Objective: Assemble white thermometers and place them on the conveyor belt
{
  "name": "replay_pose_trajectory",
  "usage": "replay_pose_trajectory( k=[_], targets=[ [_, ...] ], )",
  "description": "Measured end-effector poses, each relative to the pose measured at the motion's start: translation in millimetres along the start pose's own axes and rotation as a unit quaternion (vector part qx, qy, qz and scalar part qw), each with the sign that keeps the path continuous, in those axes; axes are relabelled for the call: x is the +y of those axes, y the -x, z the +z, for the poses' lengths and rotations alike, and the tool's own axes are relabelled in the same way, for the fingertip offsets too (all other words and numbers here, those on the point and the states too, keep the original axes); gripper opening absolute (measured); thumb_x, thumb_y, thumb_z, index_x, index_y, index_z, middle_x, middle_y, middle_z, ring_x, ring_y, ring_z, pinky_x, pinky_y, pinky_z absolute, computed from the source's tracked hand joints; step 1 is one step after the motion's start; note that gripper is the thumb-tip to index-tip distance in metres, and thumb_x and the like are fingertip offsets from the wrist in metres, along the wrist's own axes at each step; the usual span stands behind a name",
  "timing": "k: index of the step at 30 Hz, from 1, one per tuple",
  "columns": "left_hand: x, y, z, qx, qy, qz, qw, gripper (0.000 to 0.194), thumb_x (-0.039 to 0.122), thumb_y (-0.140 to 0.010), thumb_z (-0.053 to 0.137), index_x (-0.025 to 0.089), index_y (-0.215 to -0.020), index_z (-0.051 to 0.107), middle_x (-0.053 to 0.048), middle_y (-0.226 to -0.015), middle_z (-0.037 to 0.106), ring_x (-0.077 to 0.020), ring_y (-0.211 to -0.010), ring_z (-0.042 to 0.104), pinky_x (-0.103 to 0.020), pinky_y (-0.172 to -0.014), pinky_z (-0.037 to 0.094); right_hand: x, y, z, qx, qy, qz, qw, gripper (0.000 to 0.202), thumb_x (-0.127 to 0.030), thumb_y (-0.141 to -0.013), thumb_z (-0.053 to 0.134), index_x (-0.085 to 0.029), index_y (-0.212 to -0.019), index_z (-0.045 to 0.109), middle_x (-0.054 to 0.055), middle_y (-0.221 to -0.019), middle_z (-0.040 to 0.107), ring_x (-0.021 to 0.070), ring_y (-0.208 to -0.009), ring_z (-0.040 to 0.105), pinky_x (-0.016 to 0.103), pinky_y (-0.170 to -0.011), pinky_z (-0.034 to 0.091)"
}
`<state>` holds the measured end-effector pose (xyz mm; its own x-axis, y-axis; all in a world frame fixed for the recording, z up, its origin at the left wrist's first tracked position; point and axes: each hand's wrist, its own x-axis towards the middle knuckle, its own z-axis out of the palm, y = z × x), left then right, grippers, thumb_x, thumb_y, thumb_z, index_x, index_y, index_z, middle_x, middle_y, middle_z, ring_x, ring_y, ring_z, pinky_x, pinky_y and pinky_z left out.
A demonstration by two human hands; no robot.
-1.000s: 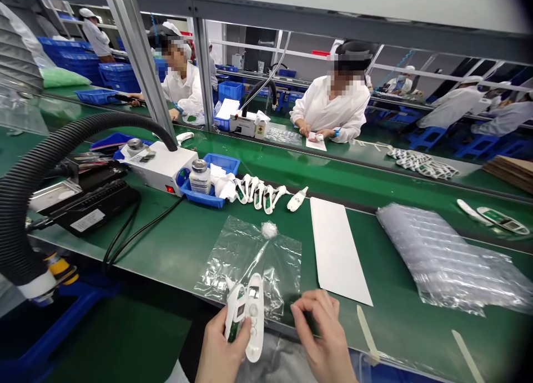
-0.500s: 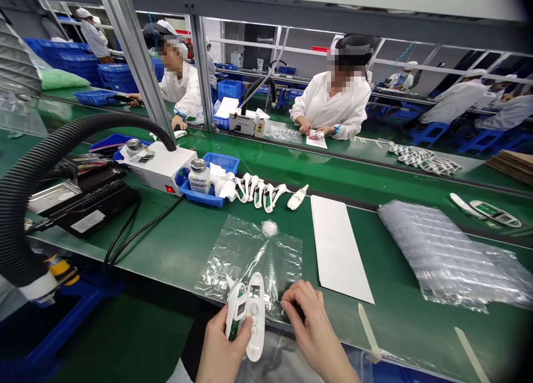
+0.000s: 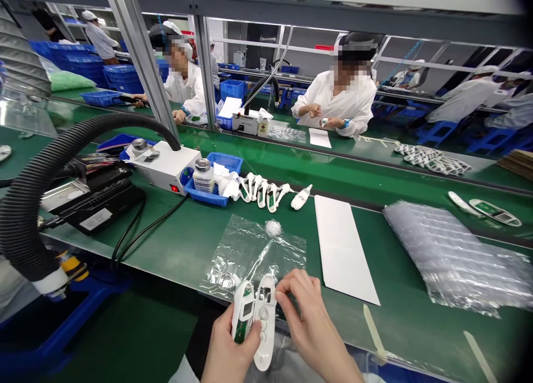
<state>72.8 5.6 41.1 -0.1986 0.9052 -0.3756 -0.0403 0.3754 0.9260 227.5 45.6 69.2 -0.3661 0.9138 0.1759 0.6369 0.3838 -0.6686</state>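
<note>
My left hand [image 3: 233, 344] grips an opened ear thermometer at the bench's front edge. Its white body [image 3: 242, 312], with a pointed tip, small dark screen and green circuit board, lies beside its long white cover [image 3: 266, 338]. The thumb presses on the cover, whose inside faces up with clear round parts. My right hand [image 3: 306, 308] is closed in a pinch at the cover's upper right edge; what its fingertips hold, if anything, is too small to make out. Beyond both hands lies a clear plastic sheet [image 3: 241, 250] with a small clear clump [image 3: 273, 228] on it.
Several opened thermometers [image 3: 261, 194] lie in a row behind the sheet, beside a blue tray [image 3: 208, 197] with a jar. White paper [image 3: 343, 250] and stacked clear plastic trays [image 3: 449, 250] lie to the right. A black hose [image 3: 83, 125] arches at left. Co-workers sit across the bench.
My right hand has come left, from beside the cover to its upper edge. My left hand still holds the thermometer body and cover. The whole view has shifted slightly.
</note>
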Motion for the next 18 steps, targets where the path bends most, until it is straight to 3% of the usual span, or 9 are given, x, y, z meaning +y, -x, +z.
replay_pose_trajectory(
  k=[14, 18],
  targets=[
    [1, 0, -1.6, -0.001, -0.018, 0.012, 1.000, 0.024, 0.033, -0.065, 0.066, 0.012, -0.074, 0.067, -0.004, -0.062, 0.063, -0.0158, -0.058, 0.050, -0.025, -0.056, 0.042, -5, -8, 10, 0.007, 0.020, -0.013, 1.000, 0.017, -0.017, -0.101, 0.034, -0.021, -0.086, 0.042, 0.002, -0.085, 0.047, 0.0200, -0.079, 0.044, 0.037, -0.073, 0.031],
    [5, 1, -1.1, 0.013, 0.003, 0.007, 1.000, 0.019, 0.032, -0.065, 0.066, 0.014, -0.070, 0.066, -0.002, -0.060, 0.062, -0.0145, -0.055, 0.049, -0.024, -0.054, 0.041, -2, -3, 14, 0.018, -0.024, 0.025, 0.999, 0.012, -0.023, -0.099, 0.039, -0.022, -0.087, 0.041, 0.001, -0.087, 0.048, 0.0185, -0.077, 0.045, 0.034, -0.074, 0.034]
  ],
)
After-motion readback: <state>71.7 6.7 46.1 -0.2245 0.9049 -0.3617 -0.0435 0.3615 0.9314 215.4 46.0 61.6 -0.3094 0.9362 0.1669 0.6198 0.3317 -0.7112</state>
